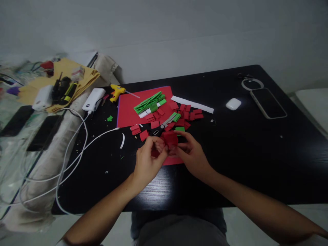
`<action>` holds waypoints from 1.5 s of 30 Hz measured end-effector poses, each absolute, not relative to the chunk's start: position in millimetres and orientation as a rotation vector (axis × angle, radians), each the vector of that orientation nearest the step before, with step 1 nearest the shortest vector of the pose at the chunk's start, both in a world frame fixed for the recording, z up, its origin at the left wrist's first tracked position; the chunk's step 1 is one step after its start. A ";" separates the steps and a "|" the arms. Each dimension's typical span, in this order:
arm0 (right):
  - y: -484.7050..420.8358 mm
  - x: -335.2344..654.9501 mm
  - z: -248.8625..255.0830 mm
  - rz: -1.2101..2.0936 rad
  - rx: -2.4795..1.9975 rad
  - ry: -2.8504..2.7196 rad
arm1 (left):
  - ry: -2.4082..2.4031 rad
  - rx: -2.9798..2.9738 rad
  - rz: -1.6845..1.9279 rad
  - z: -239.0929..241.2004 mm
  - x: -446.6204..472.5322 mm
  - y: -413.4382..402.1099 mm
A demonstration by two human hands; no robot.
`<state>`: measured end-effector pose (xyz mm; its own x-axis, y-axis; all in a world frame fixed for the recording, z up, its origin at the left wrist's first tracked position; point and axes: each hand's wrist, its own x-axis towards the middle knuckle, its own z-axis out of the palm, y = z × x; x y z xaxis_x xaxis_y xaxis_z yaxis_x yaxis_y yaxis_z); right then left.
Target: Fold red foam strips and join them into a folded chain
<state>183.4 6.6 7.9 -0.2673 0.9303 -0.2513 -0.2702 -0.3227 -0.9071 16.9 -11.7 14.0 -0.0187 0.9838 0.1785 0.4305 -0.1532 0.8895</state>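
Between my left hand [151, 157] and my right hand [192, 155] is a small piece of red paper [170, 138], pinched by the fingers of both. Just beyond it lie scissors [164, 126] with dark handles, half covered by folded red paper pieces [144, 135]. More red pieces and a few green folded pieces [180, 130] are scattered around. A pleated green paper strip [150, 102] rests on a large red sheet [128, 109]. Part of another red sheet [174, 160] shows beneath my hands.
A yellow glue gun [117, 92] and a white power bank [93, 99] with a cable stand at the left. A white paper strip [193, 104] lies behind the red pieces. To the right are a white earbud case [233, 104] and a phone [268, 103].
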 end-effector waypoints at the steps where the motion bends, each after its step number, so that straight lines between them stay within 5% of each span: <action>1: 6.5 183.3 8.6 1.731 -1.057 -0.958 | 1.500 1.658 1.137 14.1 16.8 -12.0; 45: 8.1 182.0 9.2 1.721 -1.102 -0.870 | 1.547 2.031 1.014 20.3 14.8 -12.4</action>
